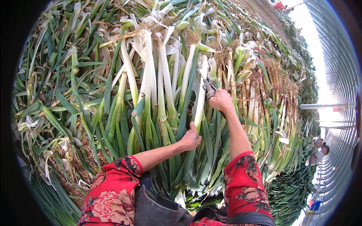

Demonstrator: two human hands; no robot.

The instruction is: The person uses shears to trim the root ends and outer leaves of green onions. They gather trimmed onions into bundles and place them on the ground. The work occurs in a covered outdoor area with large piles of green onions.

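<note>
My left hand [190, 138] is closed around the pale green lower stalk of a large leek-like green onion [201, 99], whose white end points away from me. In my right hand [221, 100] is a small metal cutting tool [208, 84] with a dark, wrapped handle; its bright tip lies against the white part of that stalk. Left of it several thick green onions [167, 82] lie side by side, with white shanks and bushy roots away from me. Tied-looking bundles of thinner, brownish stalks [251, 99] lie to the right of my right hand.
Loose green leaves and peeled skins [65, 84] cover the ground at left and beyond the stalks. At right are a heap of dark green leaves [291, 192], a metal pole [328, 106], a ribbed tunnel wall [336, 50] and another person [318, 155] farther off.
</note>
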